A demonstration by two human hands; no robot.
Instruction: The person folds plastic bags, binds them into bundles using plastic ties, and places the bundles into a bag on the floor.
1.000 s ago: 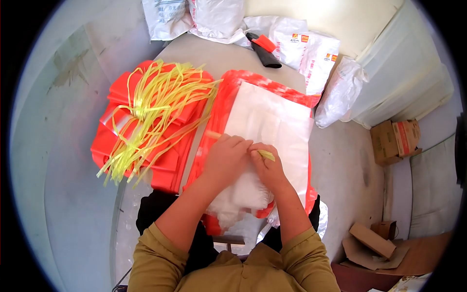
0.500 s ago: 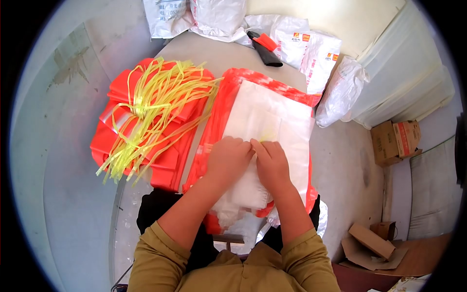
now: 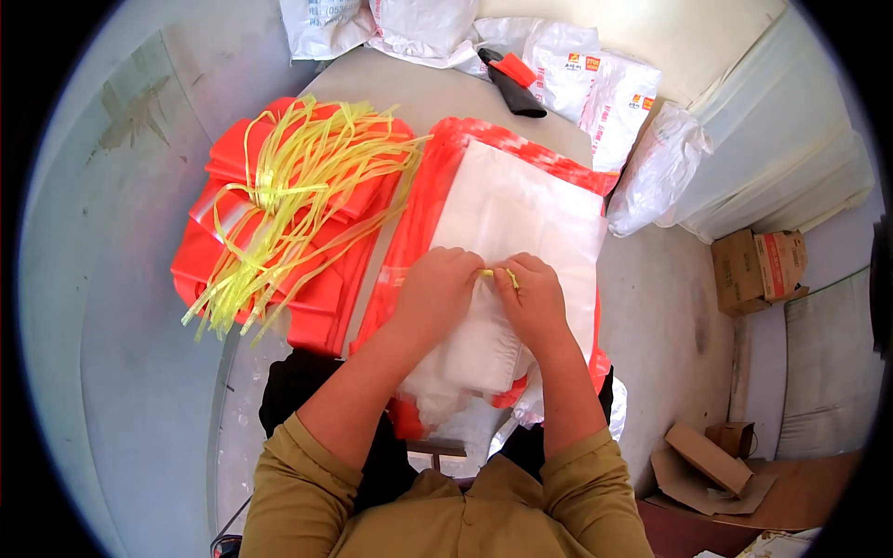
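The view is bright and fairly even, with soft, faint shadows; the light's source cannot be told. The white plastic sheets (image 3: 535, 200) are pale enough to lose much of their surface detail, while the red plastic bags (image 3: 326, 321) look strongly saturated, with a pale sheen on some folds. The black trousers (image 3: 298, 383) sink to a nearly solid dark. A wide lens bends the left wall (image 3: 139, 372) into a curve — its round field falling to black at the corners. The hands (image 3: 537, 302) look slightly soft, and small print on the sacks (image 3: 619, 112) is hard to read.
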